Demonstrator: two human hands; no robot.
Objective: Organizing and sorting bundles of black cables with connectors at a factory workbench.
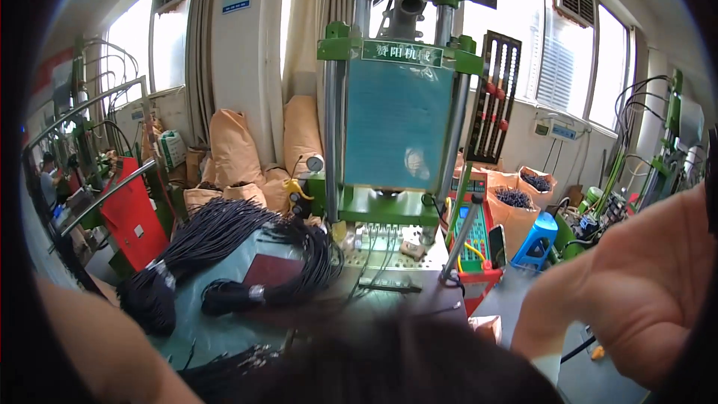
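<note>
Close to the camera at the right edge, my right hand (642, 278) is raised with its palm side showing. Its fingers run into the dark rim, so I cannot see whether they hold anything. At the lower left only bare skin of my left arm (105, 344) shows; the left hand is out of view. A dark blurred shape (419, 363) fills the lower middle. Beyond it, bundles of black cables (217, 236) lie on a greenish sheet, and a coiled black cable bundle (299, 284) is tied with a light band. Neither visible limb touches them.
A green press (396, 127) with a blue-green guard stands ahead, several thin cables on its metal bed (389, 243). Right of it are a red-framed control panel (473, 236) and a blue stool (537, 243). A red cabinet (133, 213) and brown sacks (233, 148) stand left.
</note>
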